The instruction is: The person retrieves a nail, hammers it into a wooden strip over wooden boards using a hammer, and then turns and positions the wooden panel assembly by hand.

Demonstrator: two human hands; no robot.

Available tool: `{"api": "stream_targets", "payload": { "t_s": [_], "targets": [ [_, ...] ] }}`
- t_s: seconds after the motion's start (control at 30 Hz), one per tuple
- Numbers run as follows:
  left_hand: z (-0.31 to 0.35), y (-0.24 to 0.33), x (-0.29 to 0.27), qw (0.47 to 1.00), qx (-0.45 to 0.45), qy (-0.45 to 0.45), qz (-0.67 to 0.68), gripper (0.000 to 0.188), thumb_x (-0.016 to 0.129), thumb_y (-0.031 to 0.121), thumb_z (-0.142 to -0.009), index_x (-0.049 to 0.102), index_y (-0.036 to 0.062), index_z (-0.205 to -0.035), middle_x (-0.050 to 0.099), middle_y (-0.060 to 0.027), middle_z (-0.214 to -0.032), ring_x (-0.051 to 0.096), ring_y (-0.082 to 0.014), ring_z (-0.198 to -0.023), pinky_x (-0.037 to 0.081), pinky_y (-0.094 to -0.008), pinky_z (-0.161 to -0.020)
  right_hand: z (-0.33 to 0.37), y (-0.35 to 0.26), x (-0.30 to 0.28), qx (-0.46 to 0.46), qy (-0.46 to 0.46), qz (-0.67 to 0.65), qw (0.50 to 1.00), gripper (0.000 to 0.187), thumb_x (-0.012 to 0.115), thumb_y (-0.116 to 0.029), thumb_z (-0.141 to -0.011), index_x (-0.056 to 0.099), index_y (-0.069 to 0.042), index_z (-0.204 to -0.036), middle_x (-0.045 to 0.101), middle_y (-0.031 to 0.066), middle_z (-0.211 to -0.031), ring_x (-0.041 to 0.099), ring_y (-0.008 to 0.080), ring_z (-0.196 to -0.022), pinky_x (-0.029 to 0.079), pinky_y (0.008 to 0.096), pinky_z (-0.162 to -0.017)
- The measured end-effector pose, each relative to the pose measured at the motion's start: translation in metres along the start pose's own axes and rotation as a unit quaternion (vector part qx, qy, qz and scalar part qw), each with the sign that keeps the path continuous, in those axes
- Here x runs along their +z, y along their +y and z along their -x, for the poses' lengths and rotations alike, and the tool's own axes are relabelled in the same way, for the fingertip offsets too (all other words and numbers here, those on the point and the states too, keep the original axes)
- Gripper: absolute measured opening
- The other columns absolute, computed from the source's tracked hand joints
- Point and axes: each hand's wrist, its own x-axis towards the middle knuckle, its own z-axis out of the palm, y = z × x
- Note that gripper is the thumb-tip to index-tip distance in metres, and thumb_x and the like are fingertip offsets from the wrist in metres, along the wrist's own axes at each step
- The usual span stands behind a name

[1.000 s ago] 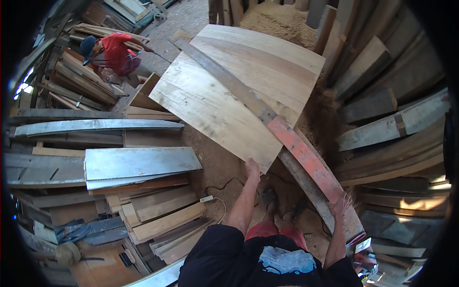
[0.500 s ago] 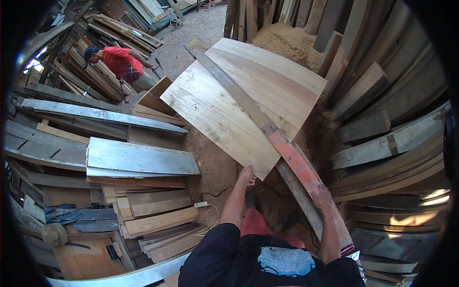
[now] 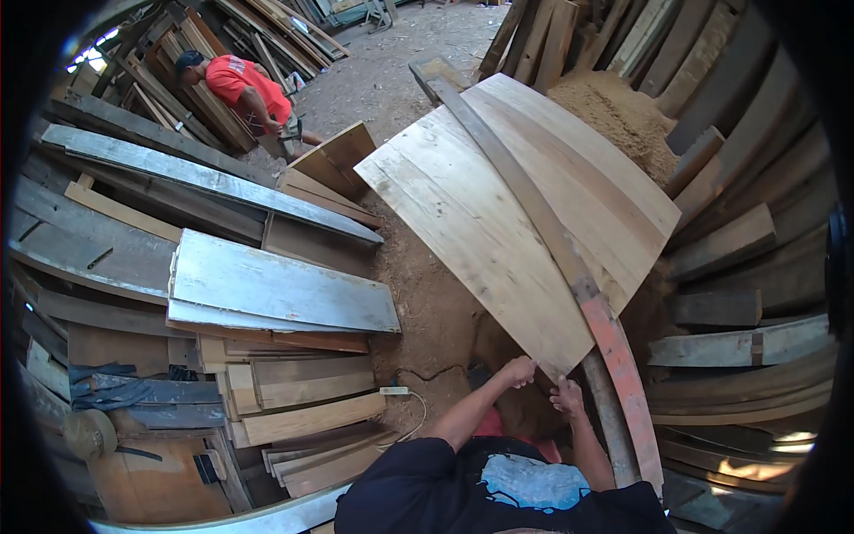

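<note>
A wide pale wooden panel (image 3: 463, 222), built of several boards side by side, lies tilted across the middle with one corner towards me. My left hand (image 3: 518, 372) is closed on its near edge, just left of that corner. At the corner itself, my right hand (image 3: 567, 396) pinches the panel with curled fingers. A long bar (image 3: 525, 187) with a worn orange-red near end (image 3: 614, 356) stretches across the panel and past my right forearm. Beneath the corner runs a greyish round-edged beam (image 3: 609, 418).
Stacked boards with a whitish plank (image 3: 280, 280) on top stand at the left. Timbers (image 3: 729, 245) lean along the right. Sawdust (image 3: 614, 111) is heaped at the far right. A white power strip (image 3: 394, 391) lies by the stack. A person in red (image 3: 245, 89) bends at the far left.
My right hand has left the orange-red end of the bar and come to the panel's near corner beside my left hand. The view has shifted, and the person in red has moved.
</note>
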Motion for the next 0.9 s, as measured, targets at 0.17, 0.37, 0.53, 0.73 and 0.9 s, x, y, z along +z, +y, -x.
{"api": "stream_targets", "payload": {
  "t_s": [0.17, 0.37, 0.53, 0.73, 0.9],
  "targets": [
    [0.074, 0.018, -0.048, 0.942, 0.286, -0.175, 0.026, 0.047, 0.055, 0.047, -0.098, 0.062, 0.0034, -0.114, 0.067, -0.0059, -0.095, 0.062, -0.0136, -0.085, 0.050, -0.0307, -0.079, -0.008, -0.021, 0.020, 0.059, 0.051, 0.038, 0.996, 0.036, 0.050, -0.038, -0.101, 0.057, -0.005, -0.111, 0.065, 0.0063, -0.078, 0.055, 0.0116, -0.048, 0.043, 0.0280, -0.041],
    [0.290, 0.144, -0.162, 0.705, 0.669, -0.221, 0.076, 0.101, 0.029, 0.076, -0.092, 0.038, -0.0120, -0.142, 0.043, -0.0247, -0.144, 0.028, -0.0336, -0.143, 0.015, -0.0450, -0.117, -0.014, -0.017, 0.014, 0.085, 0.049, 0.070, 0.993, 0.032, 0.053, -0.034, -0.101, 0.059, -0.004, -0.111, 0.064, 0.0061, -0.074, 0.056, 0.0141, -0.049, 0.042, 0.0293, -0.040],
    [0.452, 0.200, -0.184, 0.465, 0.837, -0.288, -0.024, 0.092, 0.025, 0.073, -0.095, 0.055, -0.0060, -0.132, 0.053, -0.0244, -0.138, 0.037, -0.0395, -0.138, 0.023, -0.0518, -0.112, -0.011, -0.020, 0.007, -0.077, 0.018, 0.168, 0.983, 0.041, 0.053, -0.038, -0.100, 0.063, 0.002, -0.100, 0.065, 0.0100, -0.072, 0.055, 0.0175, -0.049, 0.040, 0.0326, -0.042],
    [0.477, 0.227, -0.090, 0.323, 0.897, -0.257, 0.156, 0.116, 0.030, 0.084, -0.086, 0.041, -0.0190, -0.137, 0.042, -0.0402, -0.140, 0.040, -0.0476, -0.129, 0.031, -0.0561, -0.101, -0.002, -0.038, 0.007, 0.066, 0.006, 0.130, 0.989, 0.048, 0.050, -0.041, -0.101, 0.064, 0.003, -0.086, 0.065, 0.0096, -0.069, 0.052, 0.0156, -0.048, 0.039, 0.0330, -0.042],
    [0.450, 0.189, -0.183, 0.361, 0.865, -0.312, 0.157, 0.059, 0.051, 0.068, -0.089, 0.067, 0.0117, -0.092, 0.069, -0.0147, -0.107, 0.061, -0.0452, -0.105, 0.041, -0.0522, -0.094, -0.003, -0.035, 0.006, 0.062, 0.016, 0.150, 0.987, 0.049, 0.053, -0.045, -0.098, 0.066, 0.002, -0.090, 0.066, 0.0085, -0.071, 0.056, 0.0157, -0.050, 0.042, 0.0332, -0.045]
  ]
}}
